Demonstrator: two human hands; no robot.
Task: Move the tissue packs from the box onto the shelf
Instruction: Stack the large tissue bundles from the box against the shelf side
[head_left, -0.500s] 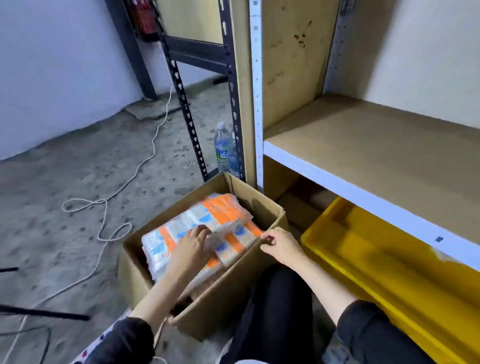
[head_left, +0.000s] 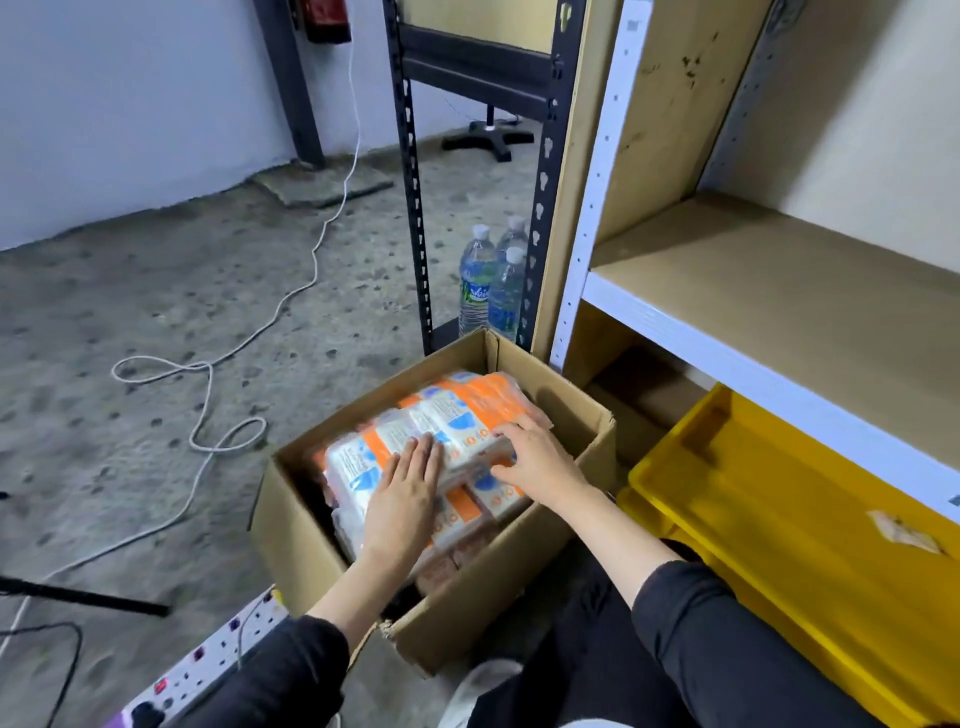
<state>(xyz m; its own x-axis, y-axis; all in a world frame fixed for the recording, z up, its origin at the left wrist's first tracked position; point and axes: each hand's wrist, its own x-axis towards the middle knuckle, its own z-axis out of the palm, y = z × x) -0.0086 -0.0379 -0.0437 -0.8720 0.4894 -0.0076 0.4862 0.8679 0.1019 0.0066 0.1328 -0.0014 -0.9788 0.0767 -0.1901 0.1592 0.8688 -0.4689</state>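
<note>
The left hand (head_left: 408, 488) is lying flat on the top tissue pack (head_left: 467, 410) while the right hand (head_left: 540, 460) is curling round its edge (the wrap is probably slippery), so both sides want gripping.

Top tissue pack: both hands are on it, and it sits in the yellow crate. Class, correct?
No. In the head view, left hand and right hand are on the top tissue pack, but it sits in the cardboard box.

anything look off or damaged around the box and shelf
Minor things only. The top tissue pack lies skewed across the packs beneath it in the box, whose near corner is frayed. A torn paper scrap sits in the yellow bin.
</note>
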